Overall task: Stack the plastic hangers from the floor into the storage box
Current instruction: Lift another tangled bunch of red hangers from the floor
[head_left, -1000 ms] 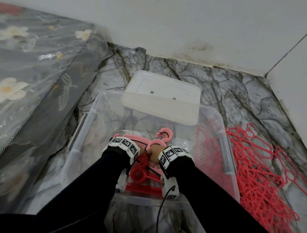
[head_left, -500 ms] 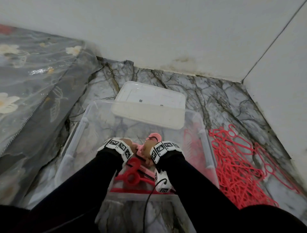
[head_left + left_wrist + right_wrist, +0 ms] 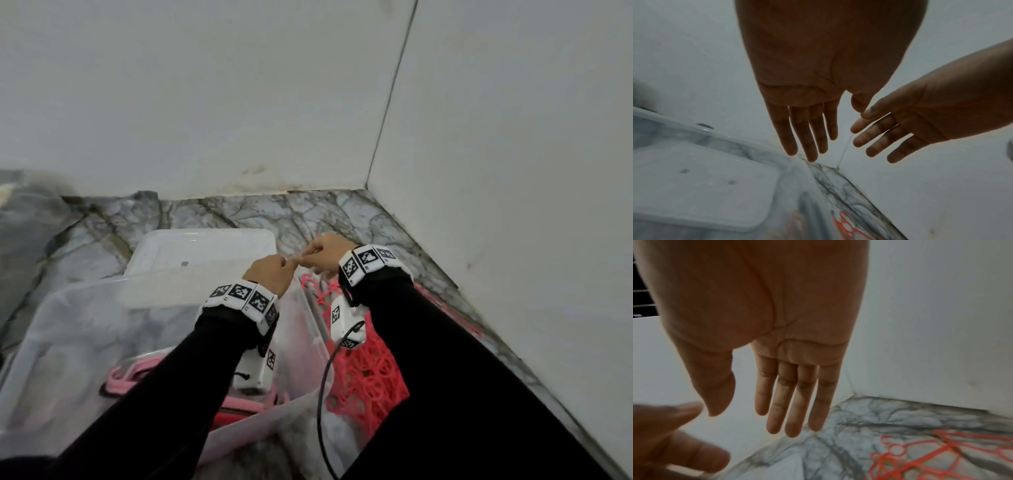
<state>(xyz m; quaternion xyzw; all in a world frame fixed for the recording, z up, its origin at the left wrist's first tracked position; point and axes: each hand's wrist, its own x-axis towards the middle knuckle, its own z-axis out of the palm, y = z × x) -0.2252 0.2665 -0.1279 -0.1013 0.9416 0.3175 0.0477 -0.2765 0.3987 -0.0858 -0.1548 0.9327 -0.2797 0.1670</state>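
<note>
Head view: both hands are raised above the far right corner of the box [image 3: 51, 342], near each other, and neither grip holds anything. The left hand [image 3: 270, 274] looks loosely curled from behind here, but the left wrist view shows its fingers [image 3: 803, 129] straight and spread, palm empty. The right hand [image 3: 329, 253] sits just beyond and right of it; the right wrist view shows its fingers [image 3: 789, 399] straight and together, thumb apart, palm bare. In the left wrist view the two thumbs look to meet at the tips, though blur makes real contact hard to judge.

Below the left forearm, pink hangers [image 3: 130, 377] lie on the bottom of the clear box, at its near side. The lid [image 3: 205, 250] rests tilted across the far rim of the box. Right of the box, just beside its wall, a red heap [image 3: 370, 377] of hangers lies on the marble floor [image 3: 239, 212], partly hidden by the right arm. The same heap shows in the right wrist view, low on the right. The floor runs into a corner of two white walls [image 3: 205, 85]
</note>
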